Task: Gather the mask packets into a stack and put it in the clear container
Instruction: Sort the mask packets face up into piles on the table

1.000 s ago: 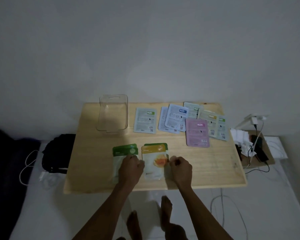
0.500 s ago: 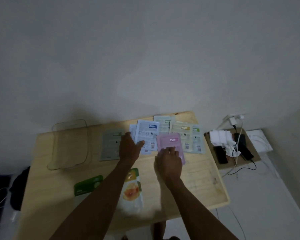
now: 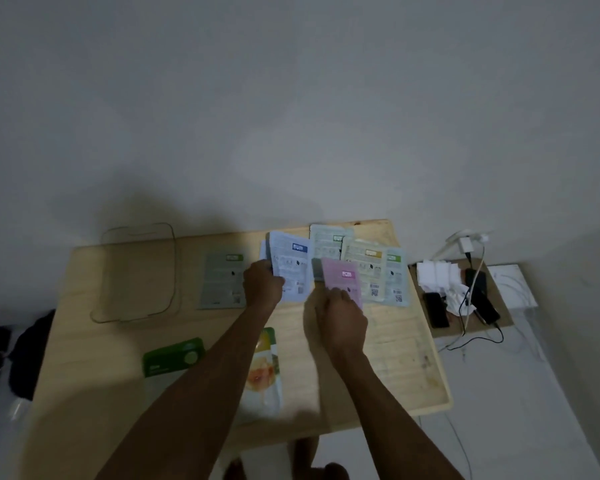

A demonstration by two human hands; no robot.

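Mask packets lie spread over a wooden table (image 3: 406,362). My left hand (image 3: 262,284) grips the near left edge of a blue-labelled packet (image 3: 291,263), which is tilted up off the table. My right hand (image 3: 340,315) holds the near end of a pink packet (image 3: 342,277), also lifted. Pale green and yellow-labelled packets (image 3: 368,261) overlap behind the pink one. A grey-green packet (image 3: 222,280) lies flat to the left. A green-topped packet (image 3: 174,356) and an orange-printed packet (image 3: 262,372) lie near the front, partly under my left forearm. The clear container (image 3: 137,271) stands at the back left.
A low board (image 3: 465,327) right of the table carries phones, cables, a charger and crumpled white tissue. A dark bag (image 3: 28,355) and a white cable lie on the floor at the left. The wall runs right behind the table.
Both hands left the front packets and reached to the back group. Since half a second ago the blue-labelled and pink packets have been taken hold of and tilted up.
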